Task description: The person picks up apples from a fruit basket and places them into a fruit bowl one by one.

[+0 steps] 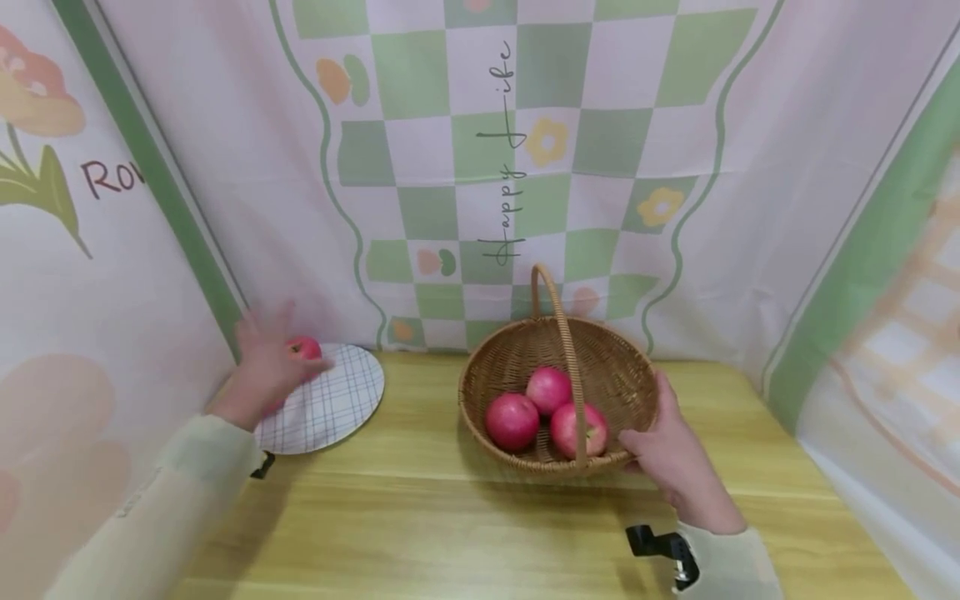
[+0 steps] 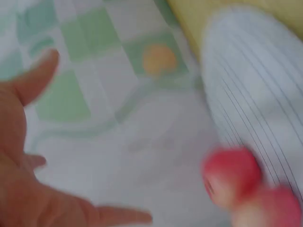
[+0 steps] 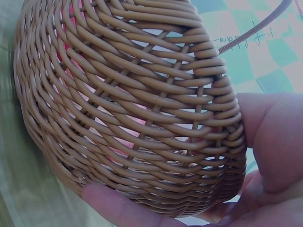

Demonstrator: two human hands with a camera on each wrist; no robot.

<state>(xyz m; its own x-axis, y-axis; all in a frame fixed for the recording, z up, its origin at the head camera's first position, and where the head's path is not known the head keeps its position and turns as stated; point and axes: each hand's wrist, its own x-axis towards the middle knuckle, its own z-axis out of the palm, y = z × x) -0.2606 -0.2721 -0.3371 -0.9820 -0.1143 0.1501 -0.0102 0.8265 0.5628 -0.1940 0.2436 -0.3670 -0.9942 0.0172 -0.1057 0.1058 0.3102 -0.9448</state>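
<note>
In the head view my left hand (image 1: pixel 264 368) hovers over the left side of a round plate (image 1: pixel 352 385) with a checked pattern. Its fingers are spread and hold nothing, as the left wrist view also shows. Two red apples lie on the plate; one apple (image 1: pixel 303 347) shows past the hand, while the other is mostly covered by it. Both are at the lower right of the left wrist view, the nearer apple (image 2: pixel 232 175) apart from the fingers. My right hand (image 1: pixel 678 450) grips the right rim of a wicker basket (image 1: pixel 618 375), thumb at the rim, fingers under its woven side (image 3: pixel 165 109).
Three red apples (image 1: pixel 512 422) sit inside the basket, and its tall handle (image 1: pixel 564 333) arches over them. The wooden table (image 1: pixel 420 533) meets a hanging cloth (image 1: pixel 420 150) with green checks at the back. More printed cloth hangs at the left and right sides.
</note>
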